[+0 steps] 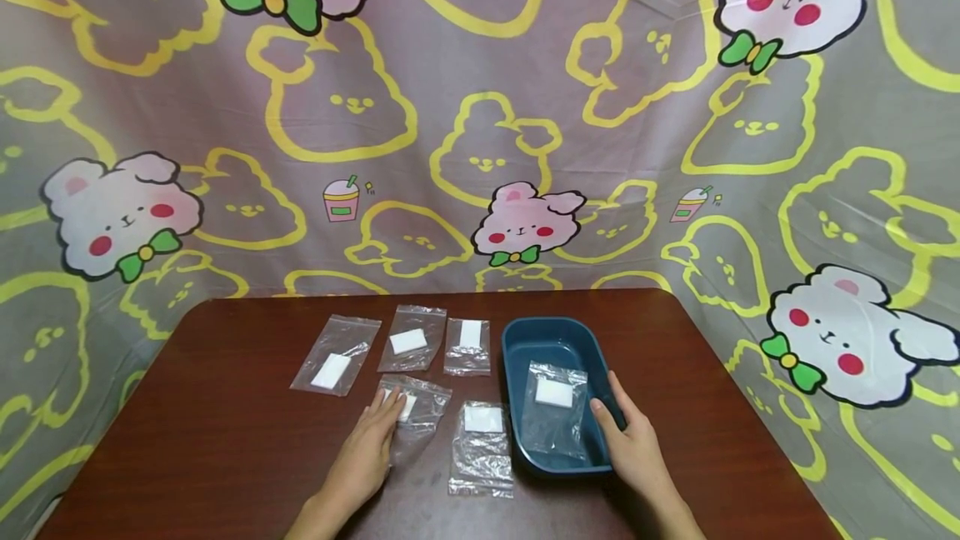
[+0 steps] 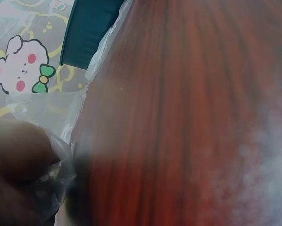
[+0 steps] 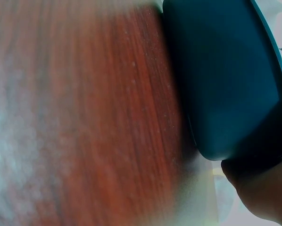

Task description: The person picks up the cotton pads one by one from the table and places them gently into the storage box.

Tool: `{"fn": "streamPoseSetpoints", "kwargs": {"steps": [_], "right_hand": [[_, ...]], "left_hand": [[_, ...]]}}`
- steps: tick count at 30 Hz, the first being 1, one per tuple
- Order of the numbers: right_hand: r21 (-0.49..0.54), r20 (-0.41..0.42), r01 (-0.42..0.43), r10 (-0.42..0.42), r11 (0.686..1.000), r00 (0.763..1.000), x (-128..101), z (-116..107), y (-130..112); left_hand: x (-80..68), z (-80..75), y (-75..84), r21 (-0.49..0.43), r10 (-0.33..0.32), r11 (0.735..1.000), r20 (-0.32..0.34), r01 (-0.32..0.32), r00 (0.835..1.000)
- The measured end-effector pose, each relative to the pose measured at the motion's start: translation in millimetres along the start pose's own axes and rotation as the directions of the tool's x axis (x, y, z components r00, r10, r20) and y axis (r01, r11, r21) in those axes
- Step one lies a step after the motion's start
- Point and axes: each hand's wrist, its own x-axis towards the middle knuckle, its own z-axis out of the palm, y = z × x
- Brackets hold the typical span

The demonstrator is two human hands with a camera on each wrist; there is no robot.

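Observation:
My left hand (image 1: 362, 455) rests with extended fingers on a clear zip bag (image 1: 431, 398), partly covering the white block (image 1: 407, 409) inside. In the left wrist view, crumpled plastic (image 2: 61, 174) lies against the fingers. My right hand (image 1: 634, 442) grips the right side of a dark blue tub (image 1: 549, 324), thumb over the rim. Inside that tub lies another clear bag (image 1: 551, 432) with a white block (image 1: 553, 392). The right wrist view shows the tub's outer wall (image 3: 226, 80) with part of the hand beneath it.
Three bagged white blocks, at left (image 1: 332, 371), centre (image 1: 408, 342) and beside the tub (image 1: 470, 334), lie farther back. A crinkled bag (image 1: 482, 465) sits between my left hand and the tub. A patterned cloth (image 1: 420, 140) hangs behind the brown table (image 1: 202, 432).

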Motion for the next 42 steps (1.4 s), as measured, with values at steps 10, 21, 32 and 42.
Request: {"fn": "streamPoseSetpoints", "kwargs": {"steps": [10,21,32,42], "right_hand": [[-0.006,0.002,-0.012,0.012,1.0,1.0,-0.3,-0.4,-0.7],[0.0,-0.003,0.005,-0.005,1.0,1.0,-0.4,-0.6,1.0],[0.004,0.007,0.01,-0.011,1.0,1.0,0.5,-0.5,1.9],[0.004,0.004,0.015,-0.015,1.0,1.0,-0.2,-0.9,2.0]], "left_hand": [[1.7,-2.6,2.4,-0.02,-0.044,0.999,0.015,0.045,0.999],[5.0,-6.2,6.1,-0.02,-0.022,1.0,-0.017,0.022,1.0],[9.8,-10.7,14.0,-0.007,-0.029,1.0,-0.005,0.029,1.0],[13.1,-13.5,23.7,-0.006,-0.037,0.999,0.012,0.037,0.999]]}}
